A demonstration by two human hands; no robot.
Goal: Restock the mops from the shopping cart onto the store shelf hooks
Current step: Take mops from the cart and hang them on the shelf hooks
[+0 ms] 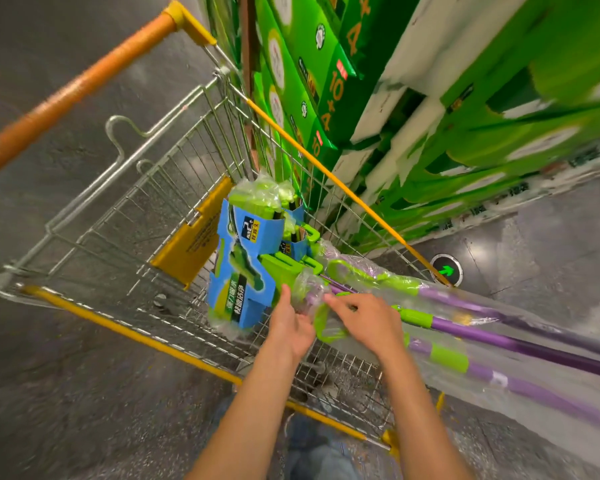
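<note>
A wire shopping cart with yellow rims holds several mops. Their green heads in blue card sleeves stand in the basket, and purple handles in clear plastic stick out over the right rim. My left hand reaches in with fingers straight, touching the green mop body beside the blue sleeve. My right hand curls its fingers over a plastic-wrapped green handle loop of the nearest mop. No shelf hooks are in view.
Stacked green and white cartons stand close behind the cart's far rim. The cart's orange push bar runs at upper left. Grey speckled floor surrounds the cart, with a round green arrow marker set into it.
</note>
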